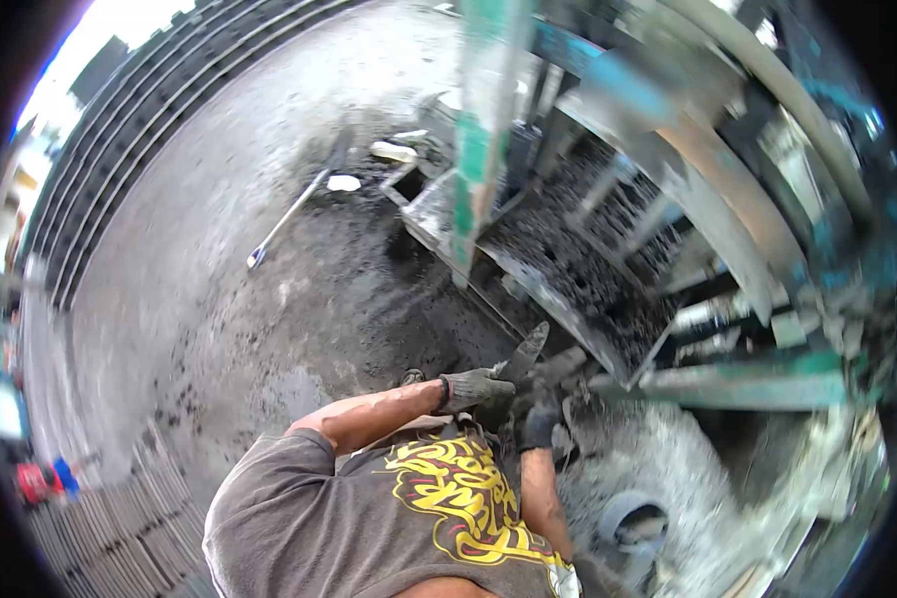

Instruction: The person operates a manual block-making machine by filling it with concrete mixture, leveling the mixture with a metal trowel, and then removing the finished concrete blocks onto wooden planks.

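Observation:
My left hand (473, 390), in a grey work glove, is closed at the front of my body. From its fingers a flat, pointed metal blade (528, 349) sticks up and to the right, like a trowel's; the handle is hidden. Close beside it is my right hand (540, 424), in a darker glove and smeared by motion, so its grip does not show clearly. A short grey bar-like piece (560, 367) lies just beyond the right hand, by the lower edge of a metal tray (558, 309) holding dark, crumbly material.
A machine frame with a green-and-white post (473, 130) and a green beam (747, 384) stands ahead and right. A long-handled shovel (289, 211) lies on the dirty floor. A grey ring-shaped piece (616, 513) sits at lower right. Stacked boards (120, 528) are at lower left.

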A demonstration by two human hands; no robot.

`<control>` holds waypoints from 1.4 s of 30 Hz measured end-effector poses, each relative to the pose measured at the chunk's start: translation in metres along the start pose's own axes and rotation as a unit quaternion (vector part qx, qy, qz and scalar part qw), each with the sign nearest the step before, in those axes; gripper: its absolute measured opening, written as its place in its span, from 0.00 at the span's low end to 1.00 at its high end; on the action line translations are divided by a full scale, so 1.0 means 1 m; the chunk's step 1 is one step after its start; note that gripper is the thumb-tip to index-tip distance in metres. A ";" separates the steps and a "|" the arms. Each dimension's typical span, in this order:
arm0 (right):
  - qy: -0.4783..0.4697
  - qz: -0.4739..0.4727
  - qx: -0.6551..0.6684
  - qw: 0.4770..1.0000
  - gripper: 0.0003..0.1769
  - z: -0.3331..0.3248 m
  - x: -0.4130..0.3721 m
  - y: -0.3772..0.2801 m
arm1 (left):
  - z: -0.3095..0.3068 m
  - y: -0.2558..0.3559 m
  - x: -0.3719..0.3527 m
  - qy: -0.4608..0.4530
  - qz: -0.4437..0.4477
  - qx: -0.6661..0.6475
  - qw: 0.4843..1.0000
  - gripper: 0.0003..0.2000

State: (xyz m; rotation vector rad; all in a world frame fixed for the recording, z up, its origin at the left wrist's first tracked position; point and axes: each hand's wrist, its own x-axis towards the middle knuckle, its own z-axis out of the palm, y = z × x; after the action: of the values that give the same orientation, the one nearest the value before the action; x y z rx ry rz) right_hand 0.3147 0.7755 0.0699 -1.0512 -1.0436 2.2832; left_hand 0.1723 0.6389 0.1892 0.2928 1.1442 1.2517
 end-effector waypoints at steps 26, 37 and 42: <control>0.071 -0.361 -0.020 0.930 0.33 0.139 0.173 -0.117 | -0.196 -0.025 -0.052 -0.025 0.005 -0.413 0.911 0.25; 0.180 -0.433 -0.130 0.874 0.26 0.184 0.216 -0.126 | -0.183 -0.003 -0.073 0.004 0.060 -0.427 0.902 0.25; 0.064 -0.248 -0.032 0.966 0.24 0.178 0.208 -0.156 | -0.159 0.005 -0.063 0.153 0.142 -0.332 0.920 0.23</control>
State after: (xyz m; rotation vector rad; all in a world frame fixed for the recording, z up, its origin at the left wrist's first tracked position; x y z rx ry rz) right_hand 0.0549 0.9225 0.1715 -0.8307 -1.1769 1.7693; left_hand 0.0491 0.5257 0.1524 -0.2690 0.8800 1.9129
